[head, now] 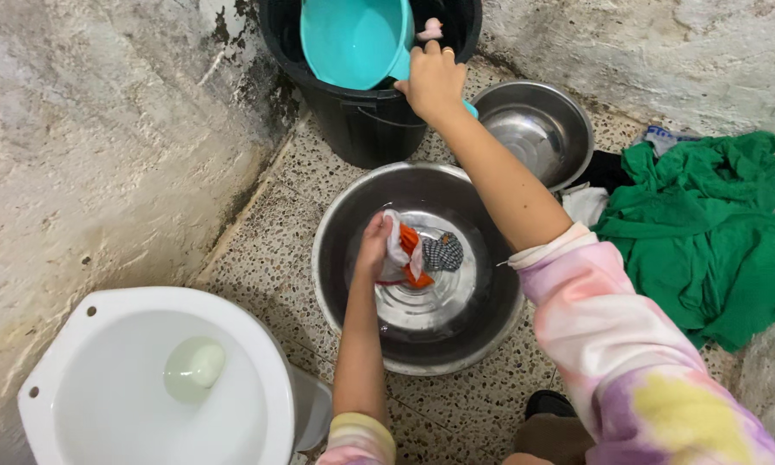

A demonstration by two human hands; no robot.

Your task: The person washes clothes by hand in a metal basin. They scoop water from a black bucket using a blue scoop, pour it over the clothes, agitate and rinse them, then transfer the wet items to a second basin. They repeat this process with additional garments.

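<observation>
L hand (373, 250) grip pinching a wet cloth bundle (410, 255) – white, orange, checked – inside the big steel basin (336, 258) on the speckled floor (271, 232). R hand (433, 82) grip closed round the handle of a teal scoop (353, 39), held over the black bucket (366, 129). Smaller steel bowl (538, 133) just beside R forearm; green garment (706, 232) w/ other laundry at right, white toilet (146, 379) at lower left.

The person wore a tie-dyed top in pink, white, purple and yellow, sleeves pushed up with cream cuffs, at the frame's lower right, and a ring on the right hand (433, 82).
</observation>
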